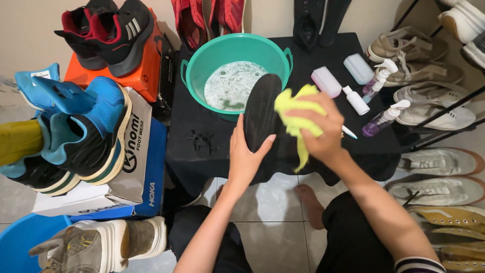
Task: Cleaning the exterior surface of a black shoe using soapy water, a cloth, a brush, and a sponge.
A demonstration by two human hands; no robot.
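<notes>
While my left hand grips the black insole at its near end, fingers curled on its lower edge, thumb on the left rim, I see it slanting over the black table toward the green basin. My right hand presses a clenched yellow cloth onto its right side.

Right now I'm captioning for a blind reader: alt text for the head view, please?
A left hand steadies a black insole while the right hand presses a yellow cloth on it, beside a green basin of soapy water on a black table ringed by shoes.
</notes>
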